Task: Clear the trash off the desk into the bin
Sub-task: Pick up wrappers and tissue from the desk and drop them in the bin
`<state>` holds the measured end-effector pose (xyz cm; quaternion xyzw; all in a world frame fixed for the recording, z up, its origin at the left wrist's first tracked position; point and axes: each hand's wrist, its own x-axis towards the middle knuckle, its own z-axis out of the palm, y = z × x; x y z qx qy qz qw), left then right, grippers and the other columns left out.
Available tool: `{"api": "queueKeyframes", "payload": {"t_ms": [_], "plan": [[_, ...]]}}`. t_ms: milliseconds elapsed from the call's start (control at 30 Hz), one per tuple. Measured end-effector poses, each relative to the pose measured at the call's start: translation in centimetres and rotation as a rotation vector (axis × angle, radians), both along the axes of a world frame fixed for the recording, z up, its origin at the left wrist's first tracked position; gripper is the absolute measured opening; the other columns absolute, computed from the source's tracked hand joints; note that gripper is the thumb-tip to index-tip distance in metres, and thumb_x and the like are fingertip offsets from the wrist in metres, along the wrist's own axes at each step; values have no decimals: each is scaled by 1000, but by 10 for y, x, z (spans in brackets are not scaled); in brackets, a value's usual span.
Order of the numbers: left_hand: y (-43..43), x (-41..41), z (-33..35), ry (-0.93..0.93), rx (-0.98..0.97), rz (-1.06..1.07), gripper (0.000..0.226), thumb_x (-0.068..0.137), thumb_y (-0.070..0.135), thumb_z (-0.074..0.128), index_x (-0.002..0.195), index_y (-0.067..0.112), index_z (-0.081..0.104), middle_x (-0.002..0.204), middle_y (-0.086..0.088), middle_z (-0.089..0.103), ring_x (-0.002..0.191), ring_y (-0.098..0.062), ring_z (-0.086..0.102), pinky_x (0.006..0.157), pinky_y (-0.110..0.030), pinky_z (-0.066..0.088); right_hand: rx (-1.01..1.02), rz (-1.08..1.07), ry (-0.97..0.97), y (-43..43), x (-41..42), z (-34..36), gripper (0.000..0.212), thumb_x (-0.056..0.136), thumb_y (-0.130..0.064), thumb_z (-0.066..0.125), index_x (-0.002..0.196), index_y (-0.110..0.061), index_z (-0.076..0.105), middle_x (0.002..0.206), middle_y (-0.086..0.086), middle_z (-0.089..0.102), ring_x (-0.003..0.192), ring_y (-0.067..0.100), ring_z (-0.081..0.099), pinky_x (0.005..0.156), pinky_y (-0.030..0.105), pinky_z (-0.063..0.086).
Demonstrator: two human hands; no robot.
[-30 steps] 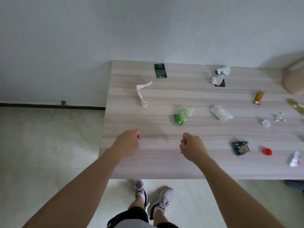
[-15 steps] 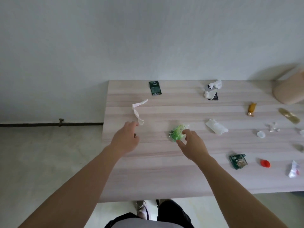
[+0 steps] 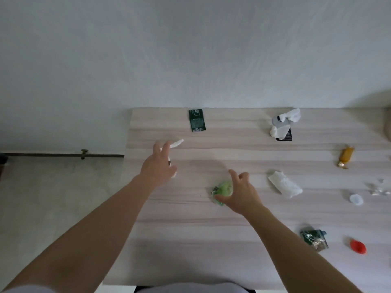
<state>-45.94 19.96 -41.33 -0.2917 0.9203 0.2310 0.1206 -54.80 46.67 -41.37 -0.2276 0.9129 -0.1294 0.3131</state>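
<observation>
Green wrapper [image 3: 222,190] under right hand [image 3: 241,194], left hand [image 3: 157,167] over white strip [image 3: 177,143]

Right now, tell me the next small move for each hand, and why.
Probably close both hands. The right hand is cupped around the green wrapper, fingers not yet shut. The left hand is spread over the white paper strip. No bin is in view, so carrying comes after.

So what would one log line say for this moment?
left hand: over white paper strip | right hand: closing on green wrapper | bin: unseen
</observation>
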Motion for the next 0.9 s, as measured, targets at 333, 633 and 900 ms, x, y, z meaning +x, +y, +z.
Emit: {"api": "queueKeyframes", "payload": {"t_ms": [333, 633, 900], "plan": [[-8, -21, -39, -26, 91, -54, 36, 82, 25, 64, 115, 15, 56, 115, -7, 44, 81, -25, 55, 73, -33, 44, 40, 88, 46, -12, 3, -28, 54, 79, -53, 65, 119, -23, 46, 115, 6, 39, 94, 26, 53, 79, 36, 53], [-9, -20, -35, -51, 73, -95, 30, 78, 21, 62, 58, 18, 40, 76, -7, 45, 70, -29, 51, 62, -34, 39, 22, 11, 8, -26, 1, -23, 17, 88, -29, 56, 89, -14, 46, 88, 6, 49, 73, 24, 53, 64, 35, 50], [1, -19, -17, 94, 117, -50, 24, 68, -11, 44, 70, 13, 43, 79, -5, 45, 67, -27, 45, 53, -33, 28, 5, -69, -11, -30, 4, -7, 13, 87, -23, 54, 90, -16, 44, 74, 2, 56, 67, 23, 55, 58, 35, 48]]}}
